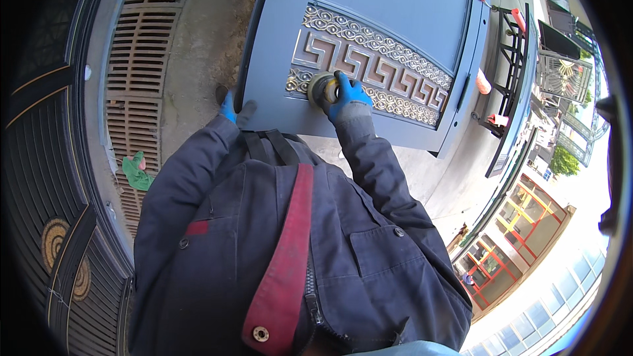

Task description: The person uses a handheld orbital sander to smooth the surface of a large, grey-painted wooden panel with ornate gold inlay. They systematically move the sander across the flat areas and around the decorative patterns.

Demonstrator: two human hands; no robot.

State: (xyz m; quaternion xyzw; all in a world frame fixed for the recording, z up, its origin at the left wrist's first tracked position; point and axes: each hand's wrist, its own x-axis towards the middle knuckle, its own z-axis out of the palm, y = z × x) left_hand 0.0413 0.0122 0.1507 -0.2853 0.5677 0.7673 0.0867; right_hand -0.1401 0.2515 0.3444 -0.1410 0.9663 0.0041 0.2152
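Where the right hand works: the right hand (347,97), in a blue glove, sits on the lower band of the door's ornament, fingers (344,82) curled tight around a round sanding pad (321,88).
Sanding pad: a tan, disc-shaped piece pressed flat against the metal at the left end of the ornament (its underside is hidden).
Left hand: the left hand (232,111), also gloved in blue and grey, rests on the lower left edge of the door panel, fingers folded over the rim and gripping it.
Door panel: a grey-blue metal door panel (389,0) lies flat before the person, tilted in the view, edges bent by the lens.
Ornament: a raised band (369,69) with a meander pattern in the middle and two golden scroll borders above and below.
Clothing: a dark blue work jacket (264,250) with a red strap (287,257) down the front.
Surroundings: a floor grating (142,33) to the left, a green rag (137,171) lying on it; dark ribbed gates (46,178) further left; black wrought-iron frames (514,59) to the right.
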